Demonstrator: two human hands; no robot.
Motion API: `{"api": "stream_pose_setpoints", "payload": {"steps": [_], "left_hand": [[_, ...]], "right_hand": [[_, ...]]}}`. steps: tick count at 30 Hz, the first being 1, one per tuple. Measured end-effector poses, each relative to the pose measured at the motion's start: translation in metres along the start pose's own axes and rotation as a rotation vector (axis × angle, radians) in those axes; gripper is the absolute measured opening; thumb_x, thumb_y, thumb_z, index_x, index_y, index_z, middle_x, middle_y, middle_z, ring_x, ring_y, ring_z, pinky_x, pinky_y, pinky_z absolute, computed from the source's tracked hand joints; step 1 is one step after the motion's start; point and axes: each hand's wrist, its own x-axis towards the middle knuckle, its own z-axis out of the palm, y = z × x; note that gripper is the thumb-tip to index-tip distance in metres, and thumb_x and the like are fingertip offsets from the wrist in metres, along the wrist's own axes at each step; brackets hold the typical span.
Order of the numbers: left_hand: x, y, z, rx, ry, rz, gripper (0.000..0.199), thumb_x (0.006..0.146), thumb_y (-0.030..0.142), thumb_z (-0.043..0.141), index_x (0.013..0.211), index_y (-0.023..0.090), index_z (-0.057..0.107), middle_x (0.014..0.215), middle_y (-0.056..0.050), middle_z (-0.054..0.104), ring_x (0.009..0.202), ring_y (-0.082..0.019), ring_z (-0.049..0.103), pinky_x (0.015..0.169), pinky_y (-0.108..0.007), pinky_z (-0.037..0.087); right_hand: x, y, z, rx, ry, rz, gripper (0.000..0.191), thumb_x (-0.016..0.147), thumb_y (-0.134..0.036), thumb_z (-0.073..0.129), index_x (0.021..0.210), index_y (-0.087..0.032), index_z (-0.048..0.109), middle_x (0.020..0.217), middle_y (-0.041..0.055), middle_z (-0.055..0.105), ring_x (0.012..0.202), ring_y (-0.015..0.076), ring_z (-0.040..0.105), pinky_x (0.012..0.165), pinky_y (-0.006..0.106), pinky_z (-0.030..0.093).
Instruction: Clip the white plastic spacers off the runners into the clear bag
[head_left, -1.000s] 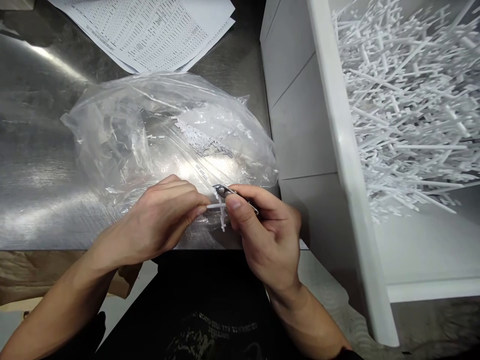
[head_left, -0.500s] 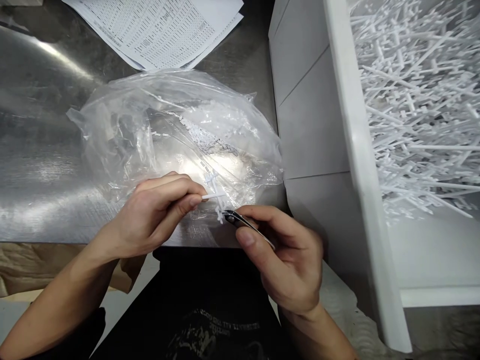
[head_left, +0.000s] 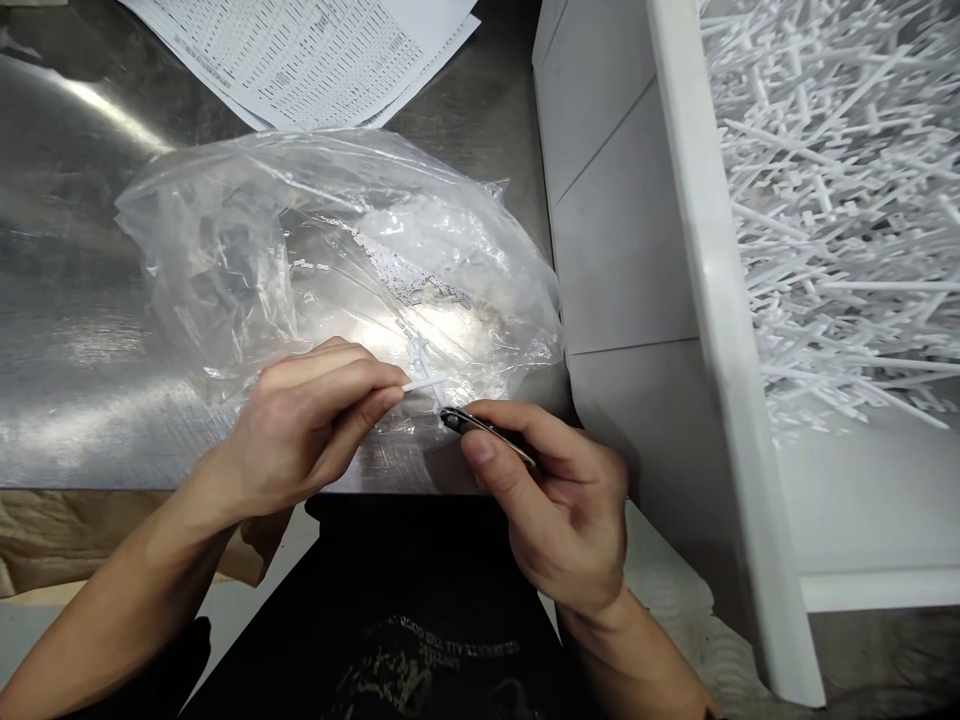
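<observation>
Between thumb and forefinger, my left hand [head_left: 319, 420] pinches the stem of a white plastic sprue [head_left: 424, 384]. Short cross-branches spread from its far end, with small bits at their tips. My right hand [head_left: 555, 505] grips a metal nail clipper [head_left: 484, 428], its jaws at the near end of the sprue's cross-branch. Whether the jaws are closed on the plastic is too small to make out. Beneath both hands lies a clear plastic bag [head_left: 217, 270], with many tiny white pieces [head_left: 397, 270] seen in it.
A grey-white bin [head_left: 716, 300] stands at the right, its high wall beside my right hand; inside is a heap of white sprues [head_left: 847, 220]. Printed sheets [head_left: 300, 60] lie at the back of the metal table [head_left: 60, 330]. Brown paper [head_left: 82, 535] shows below the table's front edge.
My right hand and the nail clipper have shifted slightly left and up, the jaws now covering more of the sprue's near end. My left hand keeps its pinch, nearly still.
</observation>
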Motion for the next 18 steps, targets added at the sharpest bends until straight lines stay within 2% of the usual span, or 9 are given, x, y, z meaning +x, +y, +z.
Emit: {"api": "stream_pose_setpoints", "payload": {"steps": [4, 8, 11, 14, 18], "left_hand": [[0.0016, 0.003, -0.0001, 0.026, -0.042, -0.108, 0.012, 0.115, 0.022, 0.061, 0.11, 0.027, 0.07, 0.09, -0.001, 0.077, 0.08, -0.018, 0.072, 0.071, -0.037, 0.059], [0.0004, 0.0045, -0.0024, -0.013, -0.038, -0.138, 0.012, 0.115, 0.022, 0.06, 0.11, 0.028, 0.069, 0.091, -0.001, 0.078, 0.08, -0.017, 0.073, 0.069, -0.037, 0.059], [-0.0021, 0.0041, -0.0043, -0.045, -0.017, -0.132, 0.013, 0.114, 0.019, 0.061, 0.113, 0.028, 0.071, 0.091, 0.0, 0.078, 0.077, -0.016, 0.071, 0.067, -0.035, 0.059], [-0.0029, 0.0033, -0.0057, -0.071, -0.003, -0.106, 0.014, 0.112, 0.017, 0.064, 0.115, 0.027, 0.073, 0.092, 0.0, 0.079, 0.076, -0.014, 0.071, 0.067, -0.033, 0.059], [-0.0026, 0.0021, -0.0061, -0.083, 0.001, -0.061, 0.013, 0.111, 0.013, 0.065, 0.114, 0.023, 0.074, 0.092, 0.0, 0.078, 0.078, -0.012, 0.072, 0.069, -0.029, 0.059]], "right_hand": [[0.0004, 0.0033, 0.0005, 0.055, 0.026, 0.048, 0.004, 0.104, -0.026, 0.083, 0.104, -0.025, 0.088, 0.075, -0.0022, 0.077, 0.057, 0.012, 0.061, 0.054, 0.026, 0.049], [-0.0015, 0.0047, -0.0019, 0.09, 0.046, 0.086, 0.006, 0.104, -0.03, 0.084, 0.106, -0.026, 0.088, 0.069, -0.0035, 0.072, 0.055, 0.0112, 0.057, 0.05, 0.023, 0.045], [-0.0015, 0.004, -0.0014, 0.063, 0.092, 0.074, 0.007, 0.102, -0.029, 0.084, 0.108, -0.027, 0.088, 0.071, -0.0039, 0.071, 0.058, 0.0113, 0.059, 0.053, 0.023, 0.048], [0.0001, 0.0031, 0.0016, 0.004, 0.079, 0.049, 0.008, 0.098, -0.024, 0.085, 0.106, -0.026, 0.087, 0.073, -0.0036, 0.07, 0.061, 0.0123, 0.061, 0.058, 0.024, 0.053], [0.0004, 0.0047, 0.0038, -0.016, 0.071, 0.034, 0.011, 0.098, -0.022, 0.085, 0.107, -0.026, 0.087, 0.073, -0.0041, 0.068, 0.061, 0.012, 0.059, 0.057, 0.024, 0.051]]}}
